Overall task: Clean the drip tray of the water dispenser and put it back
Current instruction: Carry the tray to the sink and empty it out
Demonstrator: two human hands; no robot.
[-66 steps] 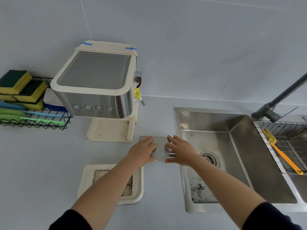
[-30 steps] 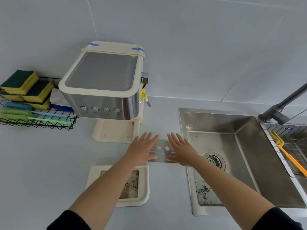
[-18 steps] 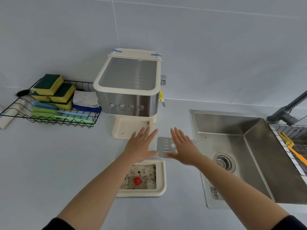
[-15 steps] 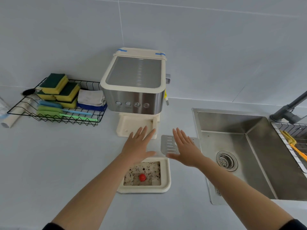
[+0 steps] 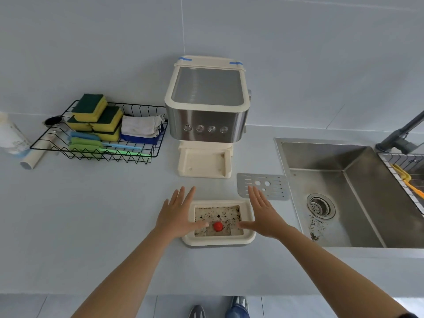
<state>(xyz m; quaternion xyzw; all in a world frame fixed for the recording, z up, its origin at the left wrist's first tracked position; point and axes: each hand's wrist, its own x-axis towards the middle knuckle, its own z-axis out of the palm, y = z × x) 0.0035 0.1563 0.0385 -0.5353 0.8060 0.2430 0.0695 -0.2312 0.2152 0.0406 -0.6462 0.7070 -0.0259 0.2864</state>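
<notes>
The cream drip tray (image 5: 220, 241) lies on the counter in front of the water dispenser (image 5: 207, 111). Its inside is speckled with dark grime and holds a small red float (image 5: 218, 226). The metal grate (image 5: 270, 189) lies flat on the counter to the tray's upper right, beside the sink. My left hand (image 5: 177, 214) is flat and spread at the tray's left side, thumb over the rim. My right hand (image 5: 263, 214) is spread at the tray's right side, thumb over the rim. Neither hand grips anything. The dispenser's base slot (image 5: 204, 165) is bare.
A steel sink (image 5: 358, 193) with dark specks near its drain sits to the right, under a grey faucet (image 5: 401, 136). A black wire rack (image 5: 101, 134) at the left holds sponges, cloths and brushes. A white bottle (image 5: 13, 138) lies at the far left.
Both hands left the metal grate on the counter and moved back toward me to either side of the drip tray. The view pulled back and shifted left.
</notes>
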